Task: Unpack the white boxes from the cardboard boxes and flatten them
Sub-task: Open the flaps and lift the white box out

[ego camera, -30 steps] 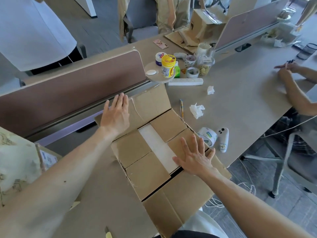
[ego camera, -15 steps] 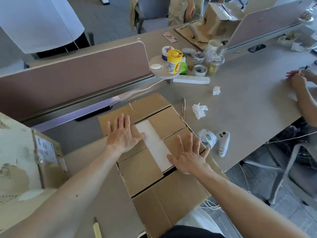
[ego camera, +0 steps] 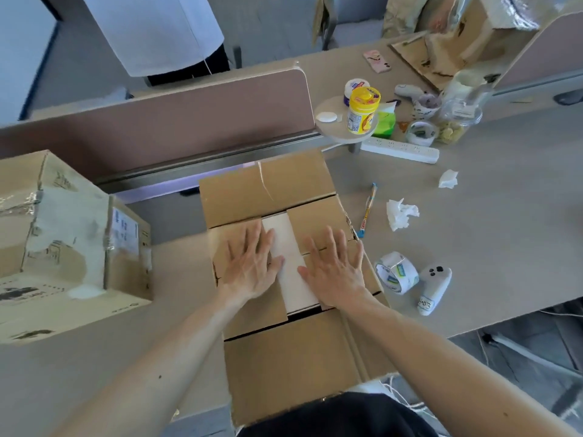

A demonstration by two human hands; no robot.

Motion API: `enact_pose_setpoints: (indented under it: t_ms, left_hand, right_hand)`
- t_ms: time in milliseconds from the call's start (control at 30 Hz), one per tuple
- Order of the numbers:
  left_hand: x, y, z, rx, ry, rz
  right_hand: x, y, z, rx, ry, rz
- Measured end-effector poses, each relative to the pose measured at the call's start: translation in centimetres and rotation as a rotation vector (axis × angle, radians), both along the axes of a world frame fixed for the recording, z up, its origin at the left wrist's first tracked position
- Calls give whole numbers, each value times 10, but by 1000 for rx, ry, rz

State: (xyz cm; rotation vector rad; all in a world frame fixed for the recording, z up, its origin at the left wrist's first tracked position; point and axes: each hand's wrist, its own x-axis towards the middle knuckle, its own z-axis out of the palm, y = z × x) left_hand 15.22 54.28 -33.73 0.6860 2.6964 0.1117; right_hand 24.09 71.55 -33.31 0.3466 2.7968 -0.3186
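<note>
cardboard box [ego camera: 284, 272] lies on the grey desk [ego camera: 504, 216], near centre, its outer flaps spread flat toward the far and near edges; the near flap overhangs the desk edge toward the person's lap. two inner flaps are folded inward, leaving a gap down the middle where a strip of white box [ego camera: 288, 247] shows — contents sit inside the carton, under those flaps. left hand [ego camera: 249, 266] lies flat, fingers spread, palm down on the left inner flap, fingertips just at the edge of the white strip. right hand [ego camera: 336, 271] likewise flat and spread on the right inner flap, thumb reaching onto the white strip. neither hand grasps anything — both are unclenched and lie palm down on cardboard. a second cardboard box [ego camera: 69, 241], taped and closed, stands to the left, apart from the first. right of the carton: tape roll [ego camera: 397, 272] just beside the box corner, white controller [ego camera: 433, 283] touching or nearly touching the roll, crumpled tissue [ego camera: 401, 213] farther off, a pen [ego camera: 367, 211] near the box's right edge. yellow jar [ego camera: 362, 110] stands on a small round shelf at the far side.
</note>
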Motion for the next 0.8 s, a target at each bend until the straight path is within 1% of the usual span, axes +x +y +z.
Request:
enact_pose_setpoints:
  t_ms: [100,167,267,433,567,667,800]
  left_hand:
    - [10,-2,4,-21,46,25]
    - [15,-1,7,-60,62,55]
    - [17,8,14,-70,78,85]
    - [12,17,30,-152,135,4]
    - [7,12,51,-131,215,-73]
    - [2,5,74,-139,274,-112]
    - [-9,-18,110,-205,242,-107]
  right_hand:
    - [-10,4,1,-18,37,123]
    - [-14,8,2,-19,96,185]
    - [-24,16,9,37,171,284]
    - [-43,18,25,149,177,477]
    - [-56,17,41,183,129,601]
    - [-61,26,65,201,144,653]
    - [-64,49,98,205,214,701]
